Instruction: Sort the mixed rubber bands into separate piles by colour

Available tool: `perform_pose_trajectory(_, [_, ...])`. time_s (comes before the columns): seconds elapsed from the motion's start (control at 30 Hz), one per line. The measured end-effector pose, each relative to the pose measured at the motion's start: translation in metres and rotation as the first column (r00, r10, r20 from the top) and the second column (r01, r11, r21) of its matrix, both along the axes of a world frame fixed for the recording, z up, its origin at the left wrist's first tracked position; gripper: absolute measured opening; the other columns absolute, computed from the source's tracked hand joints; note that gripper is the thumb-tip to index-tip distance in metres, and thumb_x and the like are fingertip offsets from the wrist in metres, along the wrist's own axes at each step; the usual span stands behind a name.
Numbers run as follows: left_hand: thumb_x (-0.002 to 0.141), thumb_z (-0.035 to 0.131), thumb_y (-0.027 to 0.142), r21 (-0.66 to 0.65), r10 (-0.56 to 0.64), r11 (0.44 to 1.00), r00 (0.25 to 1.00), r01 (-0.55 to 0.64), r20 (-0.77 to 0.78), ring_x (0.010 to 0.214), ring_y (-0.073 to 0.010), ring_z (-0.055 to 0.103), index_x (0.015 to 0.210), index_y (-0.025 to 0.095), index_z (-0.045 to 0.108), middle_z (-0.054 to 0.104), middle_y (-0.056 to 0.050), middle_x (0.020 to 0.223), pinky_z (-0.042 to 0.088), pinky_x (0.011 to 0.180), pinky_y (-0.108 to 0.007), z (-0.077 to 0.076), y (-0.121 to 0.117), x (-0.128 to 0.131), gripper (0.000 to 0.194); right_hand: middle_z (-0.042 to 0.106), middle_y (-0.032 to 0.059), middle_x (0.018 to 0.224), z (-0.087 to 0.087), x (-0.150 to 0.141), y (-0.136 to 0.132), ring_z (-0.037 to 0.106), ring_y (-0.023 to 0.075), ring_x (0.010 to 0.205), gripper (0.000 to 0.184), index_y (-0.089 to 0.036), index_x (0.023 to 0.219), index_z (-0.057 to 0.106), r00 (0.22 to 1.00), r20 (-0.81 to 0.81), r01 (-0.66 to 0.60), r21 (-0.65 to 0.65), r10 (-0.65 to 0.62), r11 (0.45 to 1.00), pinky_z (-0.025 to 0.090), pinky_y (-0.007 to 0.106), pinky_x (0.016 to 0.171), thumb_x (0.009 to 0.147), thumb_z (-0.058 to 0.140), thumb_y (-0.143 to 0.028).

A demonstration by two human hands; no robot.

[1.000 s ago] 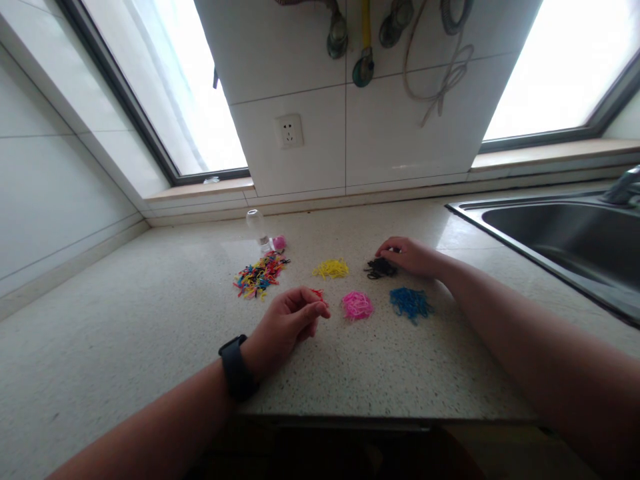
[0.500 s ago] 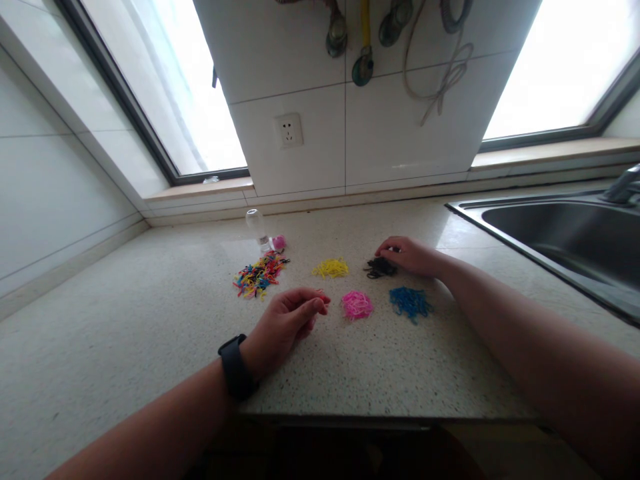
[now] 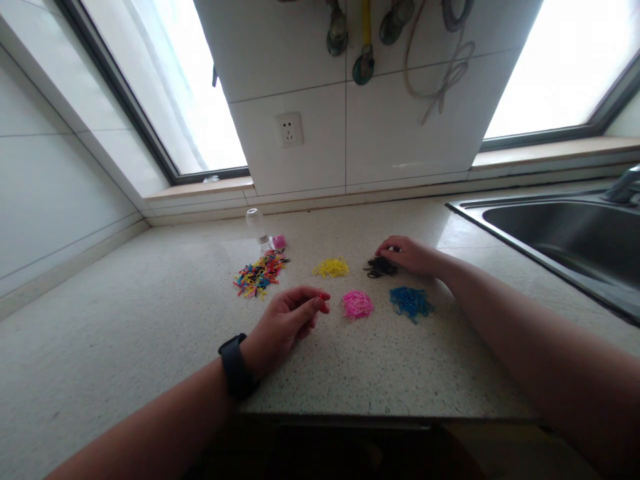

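My left hand (image 3: 289, 319), with a dark watch on its wrist, is closed in a pinch over the counter, with red rubber bands (image 3: 324, 303) at its fingertips. Just right of those fingertips lies a pile of pink rubber bands (image 3: 357, 305). My right hand (image 3: 407, 255) rests with bent fingers at the edge of a black rubber band pile (image 3: 381, 267); anything pinched there is too small to make out. Blue rubber bands (image 3: 411, 303) lie nearer to me, below that hand. Between and beyond the hands sits a yellow rubber band pile (image 3: 332, 268).
A mixed-colour heap of rubber bands (image 3: 260, 274) lies on the left. Behind it stand a clear bottle (image 3: 257, 227) and a small pink object (image 3: 279, 242). A steel sink (image 3: 565, 230) is set into the speckled counter (image 3: 150, 347) at right.
Almost nothing differs. My left fingertips have shifted very slightly around the red rubber bands, while my right hand stays at the black pile.
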State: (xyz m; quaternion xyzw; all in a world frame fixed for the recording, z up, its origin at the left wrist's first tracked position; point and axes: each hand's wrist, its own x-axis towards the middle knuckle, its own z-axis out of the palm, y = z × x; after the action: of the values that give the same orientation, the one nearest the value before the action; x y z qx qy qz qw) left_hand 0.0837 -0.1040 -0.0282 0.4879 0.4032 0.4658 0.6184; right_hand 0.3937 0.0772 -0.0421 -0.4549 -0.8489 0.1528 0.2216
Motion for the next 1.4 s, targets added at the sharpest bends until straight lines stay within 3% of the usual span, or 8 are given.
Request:
perform_pose_trajectory(0.3, [0.082,0.076,0.036,0.029,-0.018,0.999,0.998,0.016,0.054,0.051,-0.0028,0.038,0.093,0.015,0.063,0.066,-0.001,0.082,0.026,0.045,-0.016,0.0006,0.0000,0.0013,0.028,0.074,0.0082,0.100,-0.0017,0.0013,0.0016,0.067,0.0235,0.093,0.026,-0.021,0.098,0.075,1.000,0.013,-0.012,0.014,0.012,1.000,0.052,0.036,0.085,0.090,0.053,-0.033])
perform_pose_trajectory(0.93, [0.086,0.073,0.031,0.025,-0.035,0.999,0.996,0.033,0.087,0.056,-0.0033,0.046,0.094,0.017,0.055,0.062,0.002,0.081,0.033,0.048,-0.015,0.0016,-0.0016,0.0002,0.024,0.073,0.0085,0.098,-0.0017,0.0006,0.0016,0.067,0.0234,0.090,0.027,-0.021,0.097,0.075,1.000,0.006,-0.022,0.006,0.022,1.000,0.051,0.035,0.082,0.090,0.053,-0.034])
perform_pose_trajectory(1.4, [0.087,0.072,0.029,0.041,-0.046,0.998,0.995,0.042,0.091,0.055,-0.0034,0.044,0.090,0.017,0.051,0.060,0.003,0.079,0.031,0.046,-0.015,0.0033,-0.0025,0.0013,0.024,0.073,0.0085,0.099,-0.0011,-0.0003,0.0008,0.067,0.0236,0.090,0.026,-0.021,0.097,0.075,1.000,0.016,-0.011,0.017,0.011,1.000,0.051,0.035,0.082,0.090,0.053,-0.033])
